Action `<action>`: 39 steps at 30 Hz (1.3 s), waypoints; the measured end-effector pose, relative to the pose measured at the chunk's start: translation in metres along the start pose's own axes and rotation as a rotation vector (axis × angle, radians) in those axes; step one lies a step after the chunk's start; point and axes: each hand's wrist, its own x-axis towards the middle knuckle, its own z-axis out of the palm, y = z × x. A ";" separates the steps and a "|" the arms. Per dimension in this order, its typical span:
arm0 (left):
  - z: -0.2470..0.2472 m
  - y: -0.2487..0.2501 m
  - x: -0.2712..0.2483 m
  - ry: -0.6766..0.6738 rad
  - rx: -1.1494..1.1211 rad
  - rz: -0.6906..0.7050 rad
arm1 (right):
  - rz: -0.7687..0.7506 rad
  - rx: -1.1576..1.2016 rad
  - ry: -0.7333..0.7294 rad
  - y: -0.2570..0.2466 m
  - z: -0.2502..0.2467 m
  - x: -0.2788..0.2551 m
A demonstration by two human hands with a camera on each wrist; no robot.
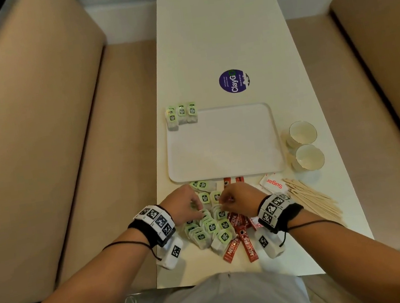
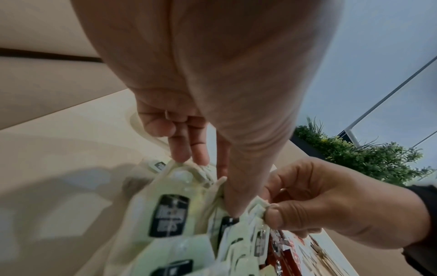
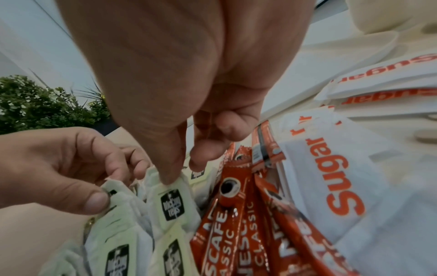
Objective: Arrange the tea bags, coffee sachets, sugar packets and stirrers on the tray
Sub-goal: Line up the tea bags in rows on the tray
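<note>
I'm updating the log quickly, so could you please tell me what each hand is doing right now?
Left hand: fingers pinch a tea bag from the pile.
Right hand: thumb and fingers pinch another tea bag.

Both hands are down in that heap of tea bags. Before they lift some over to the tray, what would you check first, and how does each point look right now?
1. Left hand pinches tea bags: ok, wrist view shows fingers on them.
2. Right hand pinches a tea bag: ok.
3. Strings untangled from the pile: cannot tell.
4. Tray has bare room: ok.
5. First row lies fully inside the tray's far left corner: not ok, it overlaps the rim.
6. Coffee sachets free of the pinched bags: cannot tell; they lie against the pile.
</note>
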 end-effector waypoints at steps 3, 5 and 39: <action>-0.002 0.002 -0.001 -0.015 -0.021 0.011 | 0.001 0.013 0.015 0.002 0.001 -0.003; -0.003 0.003 -0.002 -0.004 -0.057 -0.001 | -0.001 0.040 0.026 0.001 -0.002 -0.004; -0.052 0.029 0.014 0.253 -1.331 0.002 | -0.075 0.589 0.436 -0.069 -0.068 0.017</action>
